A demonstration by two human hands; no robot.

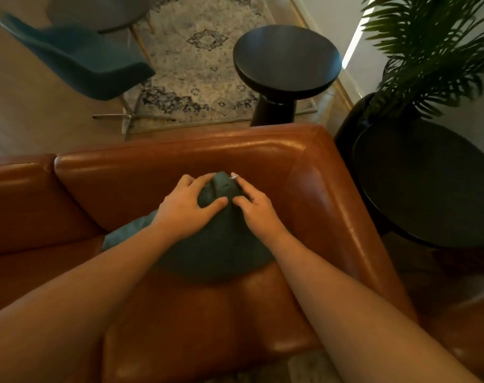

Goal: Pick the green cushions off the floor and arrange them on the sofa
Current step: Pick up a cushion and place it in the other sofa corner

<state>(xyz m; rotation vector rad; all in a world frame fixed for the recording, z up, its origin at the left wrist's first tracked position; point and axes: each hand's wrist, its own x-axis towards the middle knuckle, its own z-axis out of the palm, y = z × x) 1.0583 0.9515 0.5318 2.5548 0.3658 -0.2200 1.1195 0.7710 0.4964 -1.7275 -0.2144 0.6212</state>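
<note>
A dark green cushion (213, 252) stands on the seat of the brown leather sofa (326, 205), leaning against the backrest near the sofa's right corner. My left hand (187, 207) grips the cushion's top corner, fingers curled over the fabric and thumb pressing its front. My right hand (253, 205) pinches the same top corner from the right, with the index finger stretched up toward a small white tag (233, 176). A lighter green edge of fabric (124, 236) shows behind my left forearm. Whether it belongs to a second cushion is unclear.
Behind the sofa stand a round black side table (286, 59), a teal chair (77, 59) and a patterned rug (196, 64). At the right, a second round black table (426, 183) and a potted palm (434, 51) stand close to the armrest.
</note>
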